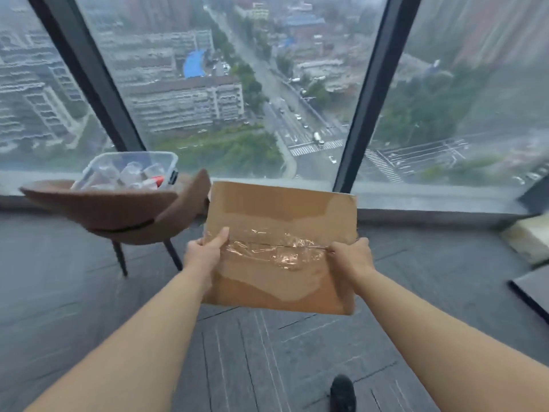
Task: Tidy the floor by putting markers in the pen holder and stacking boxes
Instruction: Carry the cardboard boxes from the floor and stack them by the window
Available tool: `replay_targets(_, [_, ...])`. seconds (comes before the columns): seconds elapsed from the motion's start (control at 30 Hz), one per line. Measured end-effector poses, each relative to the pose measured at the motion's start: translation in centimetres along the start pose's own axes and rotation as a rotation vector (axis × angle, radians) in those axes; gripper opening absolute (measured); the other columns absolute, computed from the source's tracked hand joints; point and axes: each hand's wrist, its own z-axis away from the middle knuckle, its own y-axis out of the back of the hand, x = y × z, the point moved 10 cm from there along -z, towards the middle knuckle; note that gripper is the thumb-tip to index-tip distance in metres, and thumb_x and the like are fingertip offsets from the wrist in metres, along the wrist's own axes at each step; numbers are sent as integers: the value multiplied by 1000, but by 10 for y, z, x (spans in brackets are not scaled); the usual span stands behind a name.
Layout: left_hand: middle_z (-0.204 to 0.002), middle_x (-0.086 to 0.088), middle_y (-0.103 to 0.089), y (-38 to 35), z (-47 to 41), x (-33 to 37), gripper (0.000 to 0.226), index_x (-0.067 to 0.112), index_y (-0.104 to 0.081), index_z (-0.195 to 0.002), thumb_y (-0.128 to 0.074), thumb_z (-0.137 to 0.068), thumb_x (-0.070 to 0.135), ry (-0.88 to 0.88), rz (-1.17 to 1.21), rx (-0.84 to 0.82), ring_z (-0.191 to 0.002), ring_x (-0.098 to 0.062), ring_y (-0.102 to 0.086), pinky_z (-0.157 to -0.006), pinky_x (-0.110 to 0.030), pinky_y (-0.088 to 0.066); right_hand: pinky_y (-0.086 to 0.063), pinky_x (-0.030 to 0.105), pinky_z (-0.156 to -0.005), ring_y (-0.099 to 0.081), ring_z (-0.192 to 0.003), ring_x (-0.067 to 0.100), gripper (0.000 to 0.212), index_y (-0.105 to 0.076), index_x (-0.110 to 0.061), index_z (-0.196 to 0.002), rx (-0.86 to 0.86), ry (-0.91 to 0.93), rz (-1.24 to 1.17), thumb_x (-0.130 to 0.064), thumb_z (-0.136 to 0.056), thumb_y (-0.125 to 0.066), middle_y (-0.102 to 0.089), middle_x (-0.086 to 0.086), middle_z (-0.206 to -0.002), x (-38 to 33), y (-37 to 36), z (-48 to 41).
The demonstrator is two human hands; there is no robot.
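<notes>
Left hand (205, 251), right hand (351, 257) grip cardboard box (282, 208) side edges, thumbs on top.

Tan cardboard box (279, 209) with glossy clear tape (279, 251) (paler patches around it); brown chair (118, 209); dark grey floor (267, 367) striped with thin pale lines; black shoe (343, 394).

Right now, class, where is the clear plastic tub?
The tub sits on the brown chair at the left of the head view, by the window, beyond and left of the cardboard box.
</notes>
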Motion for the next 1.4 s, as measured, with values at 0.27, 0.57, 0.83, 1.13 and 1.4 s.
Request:
replay_targets(0.27, [-90, -6, -60, -330, 42, -28, 42, 9, -49, -103, -76, -79, 30, -3, -148, -290, -95, -23, -60, -91, -36, -49, -46, 39, -97, -55, -116, 32, 59, -44, -6, -122, 288, -125, -48, -31, -76, -72, -57, 9, -130, 94, 257, -114])
replay_targets(0.57, [-136, -15, -48, -583, 67, -69, 73, 11, -46, -130, -73, -74, 48, 9, -487, -284, -121, -34, -49, -101, -44, -39, -40, 30, -76, -55, -103, 26, 53, -46, -7, -117, 397, -197, 63, -32, -77, -71, -55, 7, -126, 161, 464, -249])
replay_targets(0.83, [-126, -8, -51, -785, 23, -70, 70, 11, -40, -138, -67, -81, 41, 1, -652, -479, -108, -31, -51, -93, -44, -46, -41, 31, -82, -53, -111, 31, 48, -50, -3, -118, 465, -207, 203, -28, -82, -70, -45, 14, -126, 161, 576, -398])
replay_targets(1.13, [-86, -5, -64, -1052, -47, -73, 51, 10, -59, -111, -72, -66, 32, 216, -706, -764, -60, -18, -55, -50, -26, -44, -44, 35, -89, -50, -116, 34, 49, -51, -8, -118, 580, -373, 259, -25, -76, -70, -56, 10, -123, 162, 707, -597])
replay_targets(1.4, [-80, -5, -54, -1260, -72, -75, 27, 15, -49, -102, -64, -83, 27, 181, -862, -709, -70, -24, -54, -58, -28, -34, -45, 38, -91, -47, -117, 34, 45, -48, -10, -117, 617, -420, 251, -18, -78, -69, -50, 9, -123, 188, 828, -745])
